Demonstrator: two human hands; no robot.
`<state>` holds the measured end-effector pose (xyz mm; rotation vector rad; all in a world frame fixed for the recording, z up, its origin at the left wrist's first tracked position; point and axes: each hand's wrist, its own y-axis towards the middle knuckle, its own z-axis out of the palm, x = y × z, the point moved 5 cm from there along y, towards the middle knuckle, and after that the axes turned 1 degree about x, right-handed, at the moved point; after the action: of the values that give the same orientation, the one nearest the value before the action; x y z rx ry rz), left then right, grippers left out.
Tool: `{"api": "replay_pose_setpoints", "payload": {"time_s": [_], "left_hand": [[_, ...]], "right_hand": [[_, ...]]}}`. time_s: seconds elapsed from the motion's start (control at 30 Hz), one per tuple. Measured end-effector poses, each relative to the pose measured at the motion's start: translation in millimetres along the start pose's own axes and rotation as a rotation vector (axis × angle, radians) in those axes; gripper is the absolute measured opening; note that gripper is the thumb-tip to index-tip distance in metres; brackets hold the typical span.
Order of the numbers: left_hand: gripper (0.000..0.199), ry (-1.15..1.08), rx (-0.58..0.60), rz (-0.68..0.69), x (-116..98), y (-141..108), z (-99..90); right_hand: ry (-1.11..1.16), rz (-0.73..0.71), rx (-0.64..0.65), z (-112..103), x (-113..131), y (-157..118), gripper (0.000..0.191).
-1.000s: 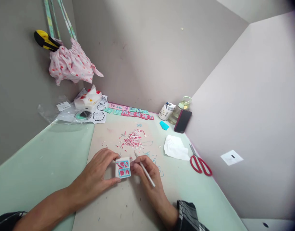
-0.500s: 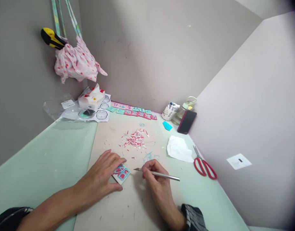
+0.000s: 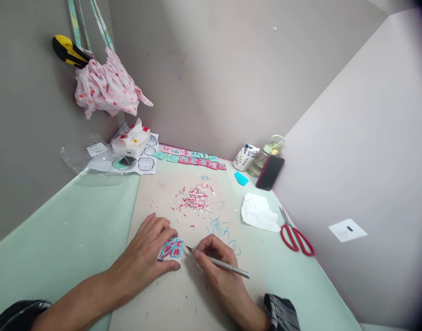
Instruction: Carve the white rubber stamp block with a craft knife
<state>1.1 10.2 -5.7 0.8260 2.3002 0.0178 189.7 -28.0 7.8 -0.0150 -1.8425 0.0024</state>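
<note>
Block (image 3: 171, 249) pinched, left hand (image 3: 152, 243) | knife (image 3: 227, 266) gripped, right hand (image 3: 217, 262)

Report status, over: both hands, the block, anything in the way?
Left hand holding block, fingers and thumb. Right hand holding craft knife, tip close beside block. Shavings beyond block, not between it and blade.
</note>
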Motion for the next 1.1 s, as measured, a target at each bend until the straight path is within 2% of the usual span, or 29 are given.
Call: {"api": "replay_pose_setpoints", "payload": {"time_s": [0.23, 0.53, 0.93, 1.1], "left_hand": [[0.037, -0.028, 0.057, 0.02, 1.3, -2.4, -0.4], [0.03, -0.02, 0.027, 0.02, 0.8, -5.6, 3.6], [0.034, -0.024, 0.019, 0.038, 2.9, -6.3, 8.8], [0.034, -0.033, 0.009, 0.053, 1.9, -6.0, 7.9]], "right_hand": [[-0.055, -0.011, 0.004, 10.7, -0.5, 5.3, 0.015], [-0.138, -0.05, -0.033, 14.7, -0.4, 6.4, 0.013], [-0.25, -0.072, 0.017, 18.7, -3.6, 2.4, 0.013], [-0.303, -0.125, 0.058, 19.9, 0.8, 4.8, 0.014]]}}
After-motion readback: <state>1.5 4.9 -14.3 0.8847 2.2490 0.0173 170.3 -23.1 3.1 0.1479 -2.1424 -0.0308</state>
